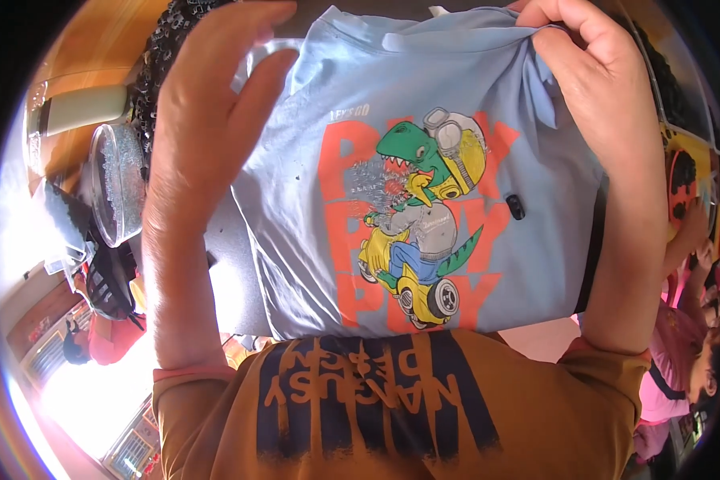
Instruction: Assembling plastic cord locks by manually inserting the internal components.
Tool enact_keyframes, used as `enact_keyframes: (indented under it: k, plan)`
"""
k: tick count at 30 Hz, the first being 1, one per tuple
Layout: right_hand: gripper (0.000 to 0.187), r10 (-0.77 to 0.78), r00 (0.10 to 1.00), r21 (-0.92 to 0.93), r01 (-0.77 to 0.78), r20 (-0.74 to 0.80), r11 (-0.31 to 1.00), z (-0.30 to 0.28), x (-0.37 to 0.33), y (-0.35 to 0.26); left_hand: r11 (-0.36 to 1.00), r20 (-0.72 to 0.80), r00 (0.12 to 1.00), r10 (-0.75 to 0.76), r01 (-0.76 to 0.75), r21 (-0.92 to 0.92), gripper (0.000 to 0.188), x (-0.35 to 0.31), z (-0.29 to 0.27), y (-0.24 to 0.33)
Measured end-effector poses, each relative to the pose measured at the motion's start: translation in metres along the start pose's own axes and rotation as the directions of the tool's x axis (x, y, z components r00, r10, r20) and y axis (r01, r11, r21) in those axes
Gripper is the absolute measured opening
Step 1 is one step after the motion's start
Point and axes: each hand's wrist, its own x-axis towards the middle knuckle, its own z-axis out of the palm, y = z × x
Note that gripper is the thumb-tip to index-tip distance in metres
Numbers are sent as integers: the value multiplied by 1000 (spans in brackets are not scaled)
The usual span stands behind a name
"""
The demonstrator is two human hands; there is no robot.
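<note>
A light blue T-shirt (288, 176) lies spread before me, its neck end at the far side. Its front carries a print of a green dinosaur (424, 248) riding a yellow scooter over orange-red lettering. Tiny shiny specks (376, 182) are scattered over the print near the dinosaur's mouth. A small black oblong object (516, 206) rests on the cloth right of the print. At the shirt's far left corner, my left hand (224, 76) is open, thumb and fingers apart. My right hand (580, 60) pinches the shirt's far right shoulder, where the cloth bunches into folds.
On the left stand a clear round tub (116, 184) of small glassy pieces and a pale cylindrical object (84, 110). Dark, shiny pieces (156, 72) are heaped behind my left wrist. People in pink are at the right (672, 344) and lower left (116, 340).
</note>
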Motion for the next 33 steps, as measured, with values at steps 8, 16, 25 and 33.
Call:
enact_keyframes:
  k: [8,16,25,33]
  plan:
    - [19,-288,954,-263,258,-83,930,18,0,14,981,98,976,-192,193,2,31,-54,23,-1]
    - [21,-244,970,-274,235,0,933,21,8,48,990,0,992,-130,130,59,38,-63,35,-21]
    - [32,-574,819,-684,417,-3,599,21,5,32,982,-60,984,-170,174,76,37,-63,40,-17]
    - [45,-555,759,-590,632,340,502,39,2,37,982,-121,982,-143,156,108,38,-66,42,-21]
